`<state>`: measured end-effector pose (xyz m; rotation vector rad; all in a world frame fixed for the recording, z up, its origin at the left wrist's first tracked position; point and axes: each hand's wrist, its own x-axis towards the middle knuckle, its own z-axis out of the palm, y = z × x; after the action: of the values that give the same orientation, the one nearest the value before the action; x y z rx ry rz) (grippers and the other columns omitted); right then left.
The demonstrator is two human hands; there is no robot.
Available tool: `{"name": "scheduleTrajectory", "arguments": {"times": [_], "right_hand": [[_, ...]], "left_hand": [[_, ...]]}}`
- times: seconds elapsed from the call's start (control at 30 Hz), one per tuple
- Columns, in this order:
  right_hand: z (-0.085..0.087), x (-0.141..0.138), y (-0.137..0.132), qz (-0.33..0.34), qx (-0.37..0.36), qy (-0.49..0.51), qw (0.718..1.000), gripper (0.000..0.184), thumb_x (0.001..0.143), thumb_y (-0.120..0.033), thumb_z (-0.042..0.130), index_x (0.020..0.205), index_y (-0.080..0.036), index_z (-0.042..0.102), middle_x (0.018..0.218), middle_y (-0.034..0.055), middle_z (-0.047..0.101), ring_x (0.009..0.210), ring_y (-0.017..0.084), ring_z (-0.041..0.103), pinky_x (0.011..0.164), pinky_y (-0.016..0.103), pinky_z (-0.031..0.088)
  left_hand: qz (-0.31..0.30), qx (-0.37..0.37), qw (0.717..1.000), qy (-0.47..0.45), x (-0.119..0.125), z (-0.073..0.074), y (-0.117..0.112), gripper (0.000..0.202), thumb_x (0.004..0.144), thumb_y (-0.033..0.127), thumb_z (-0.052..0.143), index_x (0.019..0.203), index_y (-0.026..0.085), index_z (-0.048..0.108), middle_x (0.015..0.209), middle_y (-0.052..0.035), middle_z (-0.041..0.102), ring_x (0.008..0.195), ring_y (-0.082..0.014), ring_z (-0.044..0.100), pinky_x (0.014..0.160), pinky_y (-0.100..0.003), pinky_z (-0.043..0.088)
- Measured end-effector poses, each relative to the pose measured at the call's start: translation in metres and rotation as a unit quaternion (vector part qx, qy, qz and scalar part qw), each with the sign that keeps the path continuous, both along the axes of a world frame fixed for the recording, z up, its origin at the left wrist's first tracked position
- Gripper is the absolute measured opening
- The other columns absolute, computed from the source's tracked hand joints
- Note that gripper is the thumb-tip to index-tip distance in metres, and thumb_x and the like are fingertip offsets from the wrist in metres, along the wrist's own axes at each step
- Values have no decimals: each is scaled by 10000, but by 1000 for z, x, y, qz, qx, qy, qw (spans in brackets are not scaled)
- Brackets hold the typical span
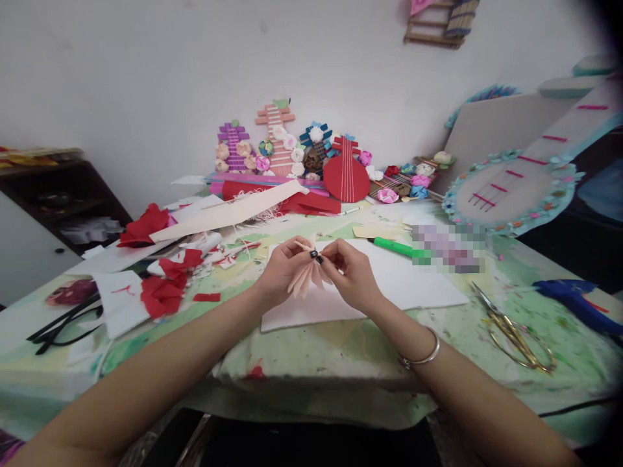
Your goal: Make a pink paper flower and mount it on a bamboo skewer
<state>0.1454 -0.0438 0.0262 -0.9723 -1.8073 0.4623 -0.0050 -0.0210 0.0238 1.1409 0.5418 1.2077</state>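
Over a white board (pixel 413 288) on the table, both hands meet at a pale pink paper piece with fanned pleats (pixel 304 280). My left hand (pixel 282 269) pinches its gathered top, where a short thin stick-like end shows between the fingers. From the other side, my right hand (pixel 351 269) has thumb and fingers closed on the same gathered spot, fingertips touching the left ones. The pleats spread downward below the fingers. A green marker-like tool (pixel 396 248) lies just beyond the right hand.
Gold-handled scissors (pixel 511 327) and a blue glue gun (pixel 579 298) lie at right. Red paper scraps (pixel 165 288) and black glasses (pixel 68 327) occupy the left. Paper-flower instrument crafts (pixel 280 143) stand by the wall, and a large blue-edged one (pixel 511 188) leans at right.
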Motion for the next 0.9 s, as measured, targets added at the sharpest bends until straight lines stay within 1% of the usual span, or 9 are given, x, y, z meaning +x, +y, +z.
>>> {"name": "scheduleTrajectory", "arguments": {"times": [0.13,0.33,0.47,0.67,0.9], "right_hand": [[1,-1,-1,0,7,4,1000,124,855,-277,502,765,-192,498,693,-3,534,579,103,442,544,244,351],[0,0,0,-13,17,-9,1000,118,840,-257,512,747,-185,498,698,1,537,590,102,444,547,233,361],[-1,1,2,-18,21,-22,999,105,832,-241,505,743,-185,494,727,10,551,619,107,469,560,231,380],[0,1,2,-17,32,-41,999,104,819,-235,508,732,-180,492,690,3,535,602,104,464,551,224,379],[-3,2,5,-26,32,-55,998,117,805,-237,507,707,-182,475,667,-5,538,594,99,468,557,214,373]], "left_hand": [[-6,-13,1000,-5,1,1,0,219,664,211,721,702,158,512,602,51,565,520,-93,567,536,-218,454],[-7,-28,1000,-11,1,1,0,219,664,199,721,712,153,512,606,48,575,528,-103,587,532,-218,467],[-37,-42,998,-16,1,-2,2,223,683,228,718,719,155,510,602,40,589,529,-126,610,530,-238,488],[-49,-59,997,-30,-1,-8,6,219,681,224,725,713,145,522,640,27,609,551,-107,611,523,-206,494],[-47,-64,997,-26,0,-8,6,214,662,194,721,715,145,521,632,27,604,525,-101,599,496,-196,493]]}}
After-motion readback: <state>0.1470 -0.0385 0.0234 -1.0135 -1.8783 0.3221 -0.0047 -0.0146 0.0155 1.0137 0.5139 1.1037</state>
